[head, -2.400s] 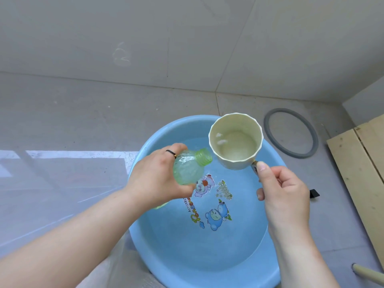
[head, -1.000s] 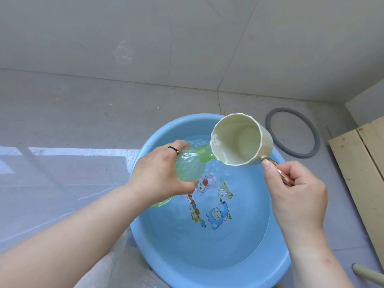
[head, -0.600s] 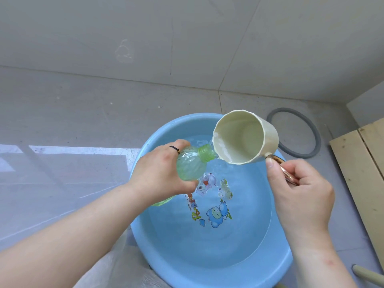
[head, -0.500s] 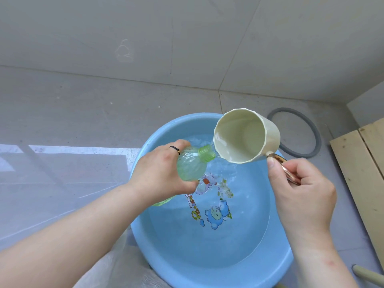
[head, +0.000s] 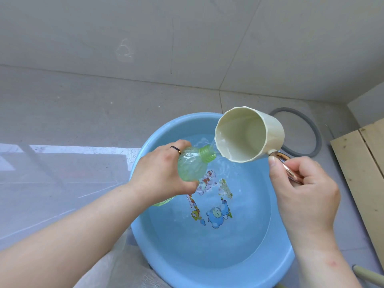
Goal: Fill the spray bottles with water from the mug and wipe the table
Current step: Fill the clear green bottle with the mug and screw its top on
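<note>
Over blue basin (head: 145, 242) on floor: L hand (head: 160, 173) grips green bottle (head: 192, 166), tilted, neck w/o cap. R hand (head: 303, 196) holds mug (head: 249, 134) by handle, tipped, lip just beside bottle mouth.

I log from my feed: spray bottle (head: 191, 168), translucent green, ribbed; mug (head: 268, 129), cream, handle (head: 285, 166) shiny copper; wash basin (head: 182, 265), light blue, bottom printed with blue, red and yellow cartoon figures (head: 216, 215); floor ring (head: 316, 138), grey; planks (head: 365, 167), pale wood; floor tiles (head: 83, 111), grey.
</note>
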Demonstrator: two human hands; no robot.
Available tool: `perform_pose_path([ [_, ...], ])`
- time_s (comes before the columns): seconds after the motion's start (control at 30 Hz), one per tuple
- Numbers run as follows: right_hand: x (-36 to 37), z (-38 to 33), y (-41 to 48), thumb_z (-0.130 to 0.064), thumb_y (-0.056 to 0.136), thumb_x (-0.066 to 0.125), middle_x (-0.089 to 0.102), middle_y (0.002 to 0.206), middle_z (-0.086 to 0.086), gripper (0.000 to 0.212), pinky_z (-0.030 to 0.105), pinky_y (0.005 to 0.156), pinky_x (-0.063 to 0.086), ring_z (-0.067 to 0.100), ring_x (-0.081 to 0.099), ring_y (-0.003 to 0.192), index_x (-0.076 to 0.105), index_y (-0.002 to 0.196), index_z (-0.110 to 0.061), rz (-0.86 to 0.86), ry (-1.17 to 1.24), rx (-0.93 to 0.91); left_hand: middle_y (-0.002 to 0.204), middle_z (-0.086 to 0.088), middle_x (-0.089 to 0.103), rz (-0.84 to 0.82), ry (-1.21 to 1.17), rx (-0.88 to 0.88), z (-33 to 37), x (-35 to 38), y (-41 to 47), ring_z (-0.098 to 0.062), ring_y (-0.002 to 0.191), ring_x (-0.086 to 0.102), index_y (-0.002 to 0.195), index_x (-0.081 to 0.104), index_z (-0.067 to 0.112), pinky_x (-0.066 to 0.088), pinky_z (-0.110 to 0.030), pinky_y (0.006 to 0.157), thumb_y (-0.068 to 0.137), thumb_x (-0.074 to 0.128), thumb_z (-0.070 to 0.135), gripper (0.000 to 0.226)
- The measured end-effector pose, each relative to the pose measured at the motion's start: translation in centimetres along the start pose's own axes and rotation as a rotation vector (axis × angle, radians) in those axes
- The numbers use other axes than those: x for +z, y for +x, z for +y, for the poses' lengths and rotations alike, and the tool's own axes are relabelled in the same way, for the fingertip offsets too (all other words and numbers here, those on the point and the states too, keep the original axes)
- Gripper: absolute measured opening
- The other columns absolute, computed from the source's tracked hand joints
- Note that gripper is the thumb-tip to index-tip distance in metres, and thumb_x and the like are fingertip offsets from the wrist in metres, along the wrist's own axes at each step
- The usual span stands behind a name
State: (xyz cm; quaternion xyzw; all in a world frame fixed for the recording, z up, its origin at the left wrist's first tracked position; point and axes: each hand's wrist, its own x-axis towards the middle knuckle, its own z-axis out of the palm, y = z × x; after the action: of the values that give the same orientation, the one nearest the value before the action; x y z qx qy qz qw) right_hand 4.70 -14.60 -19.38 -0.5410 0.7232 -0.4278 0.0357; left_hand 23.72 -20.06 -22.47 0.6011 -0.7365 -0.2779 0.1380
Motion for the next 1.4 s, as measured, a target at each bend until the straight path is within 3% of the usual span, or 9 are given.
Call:
perform_pose_path([
  [0.13, -0.01, -0.17, 0.08, -0.045, 0.069, 0.047, 0.04, 0.048, -0.011, 0.043, 0.01, 0.052, 0.031, 0.022, 0.039, 0.065, 0.05, 0.055, -0.005, 0.01, -0.007, -0.025, 0.07, 0.02, 0.036, 0.0, -0.004, -0.002, -0.04, 0.0, 0.0, -0.009, 0.079, 0.036, 0.122, 0.037, 0.034, 0.023, -0.02, 0.061, 0.064, 0.068, 0.044, 0.067],
  [0.3, 0.02, -0.26, 0.1, -0.043, 0.07, 0.048, 0.04, 0.048, -0.012, 0.041, 0.009, 0.053, 0.031, 0.021, 0.039, 0.065, 0.05, 0.055, -0.005, 0.029, -0.018, -0.037, 0.084, 0.015, 0.039, 0.002, 0.001, 0.002, 0.01, 0.04, 0.04, -0.008, 0.081, 0.036, 0.125, 0.036, 0.033, 0.026, -0.02, 0.064, 0.065, 0.068, 0.044, 0.069],
  [0.4, 0.0, -0.38, 0.09, -0.041, 0.071, 0.048, 0.038, 0.048, -0.012, 0.034, 0.008, 0.054, 0.031, 0.019, 0.037, 0.063, 0.047, 0.055, -0.011, 0.035, -0.021, -0.053, 0.084, 0.015, 0.039, -0.006, 0.0, 0.001, 0.07, 0.02, 0.02, -0.009, 0.081, 0.036, 0.125, 0.036, 0.033, 0.027, -0.021, 0.065, 0.065, 0.068, 0.043, 0.069],
  [0.67, 0.02, -0.44, 0.1, -0.036, 0.073, 0.05, 0.036, 0.05, -0.017, 0.039, 0.012, 0.055, 0.031, 0.022, 0.038, 0.056, 0.05, 0.054, -0.001, 0.05, -0.051, -0.113, 0.087, 0.014, 0.042, -0.009, -0.001, -0.006, 0.06, 0.02, 0.02, -0.01, 0.081, 0.037, 0.124, 0.037, 0.032, 0.027, -0.022, 0.064, 0.064, 0.068, 0.043, 0.068],
  [0.83, 0.07, -0.53, 0.13, -0.033, 0.074, 0.05, 0.033, 0.052, -0.02, 0.037, 0.008, 0.056, 0.031, 0.02, 0.036, 0.062, 0.048, 0.053, -0.002, 0.061, -0.072, -0.17, 0.087, 0.015, 0.042, -0.016, -0.014, -0.004, -0.01, 0.09, -0.05, -0.009, 0.081, 0.037, 0.124, 0.037, 0.033, 0.027, -0.022, 0.063, 0.064, 0.069, 0.043, 0.069],
  [1.4, 0.37, -0.32, 0.06, -0.029, 0.074, 0.052, 0.035, 0.05, -0.003, 0.036, 0.012, 0.058, 0.029, 0.022, 0.035, 0.062, 0.049, 0.052, -0.001, 0.09, -0.118, -0.22, 0.091, 0.015, 0.043, -0.022, 0.0, 0.001, 0.0, 0.12, 0.03, -0.008, 0.082, 0.037, 0.126, 0.036, 0.033, 0.028, -0.021, 0.067, 0.064, 0.068, 0.044, 0.07],
])
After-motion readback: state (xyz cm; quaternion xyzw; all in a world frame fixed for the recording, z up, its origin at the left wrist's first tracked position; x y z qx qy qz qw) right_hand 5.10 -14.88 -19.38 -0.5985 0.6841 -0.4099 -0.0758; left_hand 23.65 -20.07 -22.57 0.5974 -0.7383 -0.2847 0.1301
